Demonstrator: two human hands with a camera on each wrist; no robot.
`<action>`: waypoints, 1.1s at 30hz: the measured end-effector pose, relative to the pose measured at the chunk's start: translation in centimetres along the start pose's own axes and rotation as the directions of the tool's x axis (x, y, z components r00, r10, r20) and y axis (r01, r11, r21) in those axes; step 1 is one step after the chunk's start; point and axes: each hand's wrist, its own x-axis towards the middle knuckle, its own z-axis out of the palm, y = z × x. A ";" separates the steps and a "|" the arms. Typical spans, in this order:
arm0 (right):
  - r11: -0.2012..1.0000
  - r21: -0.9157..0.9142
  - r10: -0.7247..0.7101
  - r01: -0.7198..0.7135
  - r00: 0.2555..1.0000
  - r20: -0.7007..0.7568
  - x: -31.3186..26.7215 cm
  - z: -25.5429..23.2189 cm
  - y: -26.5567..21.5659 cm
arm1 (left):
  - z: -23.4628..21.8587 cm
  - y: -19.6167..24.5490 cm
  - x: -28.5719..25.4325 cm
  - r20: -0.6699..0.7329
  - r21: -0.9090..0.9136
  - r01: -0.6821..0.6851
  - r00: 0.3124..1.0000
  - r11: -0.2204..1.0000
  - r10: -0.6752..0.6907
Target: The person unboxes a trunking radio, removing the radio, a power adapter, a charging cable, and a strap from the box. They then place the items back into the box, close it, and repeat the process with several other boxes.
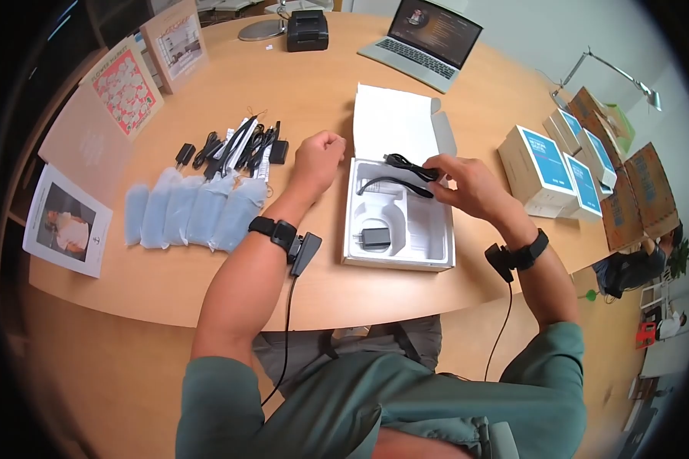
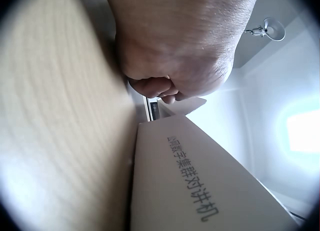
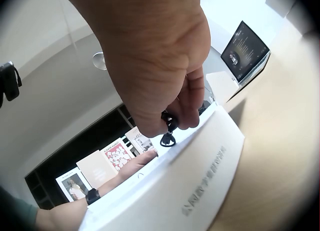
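An open white box (image 1: 400,266) with a moulded white insert lies in front of me, its lid folded back. My right hand (image 1: 475,187) pinches a bundled black cable (image 1: 409,165) over the box's far right part. A curved black cord (image 1: 389,180) runs across the far compartment below it. In the right wrist view, a small black loop (image 3: 168,139) hangs under the fingertips. A black power adapter (image 1: 374,239) sits in the near left compartment. Beside the box's left side, my left hand (image 1: 319,159) rests low by the table with its fingers curled, no held thing visible.
Bagged pale-blue items (image 1: 195,210) lie at left, with black cables and adapters (image 1: 245,149) behind them. Blue-and-white boxes (image 1: 540,172) stand at right beside opened cardboard (image 1: 643,191). A laptop (image 1: 425,46) and a black device (image 1: 308,30) are at the back.
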 end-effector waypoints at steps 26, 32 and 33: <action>0.985 -0.119 -0.147 0.124 0.967 -0.210 -2.7 3.3 1.3 | 0.2 0.6 -0.2 0.042 -0.055 0.063 0.997 0.997 -0.061; 0.951 0.202 0.285 -0.235 0.918 -0.275 -3.1 2.4 2.0 | 0.4 0.1 -0.2 0.016 -0.012 -0.026 1.000 1.000 0.026; 0.944 0.230 0.292 -0.238 0.926 -0.238 -3.1 2.6 2.5 | 0.3 0.4 -0.3 0.033 -0.037 -0.005 0.999 0.999 0.006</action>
